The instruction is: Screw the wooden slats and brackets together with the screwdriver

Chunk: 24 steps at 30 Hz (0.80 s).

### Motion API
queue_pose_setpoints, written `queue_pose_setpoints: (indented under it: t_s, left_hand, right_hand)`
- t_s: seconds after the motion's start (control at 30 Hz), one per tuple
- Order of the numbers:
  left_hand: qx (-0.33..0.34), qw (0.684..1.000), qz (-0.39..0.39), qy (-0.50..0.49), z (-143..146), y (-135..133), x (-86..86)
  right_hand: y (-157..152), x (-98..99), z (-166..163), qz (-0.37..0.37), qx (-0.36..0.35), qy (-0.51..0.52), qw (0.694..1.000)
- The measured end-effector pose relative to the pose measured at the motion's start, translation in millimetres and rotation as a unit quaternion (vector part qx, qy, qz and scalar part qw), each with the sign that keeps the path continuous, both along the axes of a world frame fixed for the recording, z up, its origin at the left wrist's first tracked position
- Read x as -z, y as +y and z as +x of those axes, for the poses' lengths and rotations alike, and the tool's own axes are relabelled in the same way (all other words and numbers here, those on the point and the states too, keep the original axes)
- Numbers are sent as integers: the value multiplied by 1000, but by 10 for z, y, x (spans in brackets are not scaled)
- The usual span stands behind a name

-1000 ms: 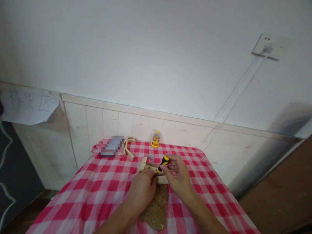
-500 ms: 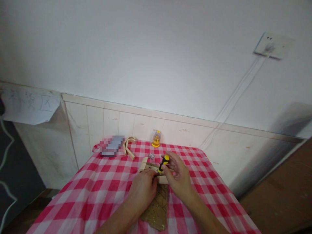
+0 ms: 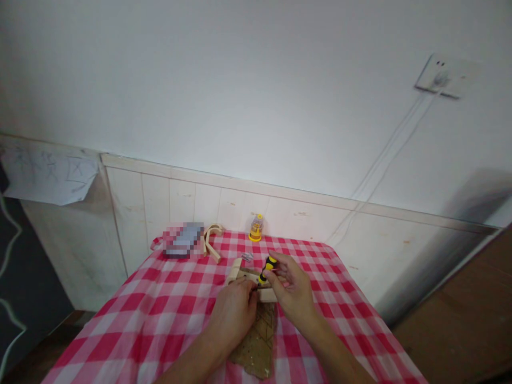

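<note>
Screwdriver (image 3: 266, 270), yellow and black, stood slightly tilted in the grip of the person's right hand (image 3: 294, 292), its lower end down at a pale wooden piece (image 3: 267, 295). The left hand (image 3: 235, 305) sat beside that lower end, fingers bunched close together against the wood; whether they pinched anything could not be told. The wooden piece lay across a worn brown board (image 3: 258, 344), near the middle of a table covered with a red-and-white checked cloth (image 3: 160, 314).

Just beyond the wood was a small shiny bundle (image 3: 247, 257), too small to make out. Farther back, near the wall, stood a clear container with a yellow base (image 3: 256, 229). To its left lay curved wooden parts (image 3: 213, 252) and, just beside them, a grey object (image 3: 183, 242) blurred by pixels. High on the right, cords (image 3: 390, 146) ran down from a white wall socket (image 3: 446, 77).
</note>
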State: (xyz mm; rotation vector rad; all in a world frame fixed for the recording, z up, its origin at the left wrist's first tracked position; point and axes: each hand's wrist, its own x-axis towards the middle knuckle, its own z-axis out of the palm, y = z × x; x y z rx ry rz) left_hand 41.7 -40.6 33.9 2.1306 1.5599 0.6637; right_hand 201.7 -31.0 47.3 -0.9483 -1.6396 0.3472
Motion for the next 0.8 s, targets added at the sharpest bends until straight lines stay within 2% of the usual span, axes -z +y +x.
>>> queue_pose_setpoints:
  t_s: [0.2, 0.63, 0.8]
  left_hand:
    - [-1, 1000, 3, -2, -1, -5, -17]
    - [2, 1000, -13, 10, -2, -11, -58]
    - [1, 1000, -7, 8, -4, -3, -48]
  right_hand:
    - [8, -1, -20, 3, 20, -3, 1000]
    - [82, 86, -17, -19, 14, 21, 999]
    - [31, 18, -32, 8, 27, -13, 1000]
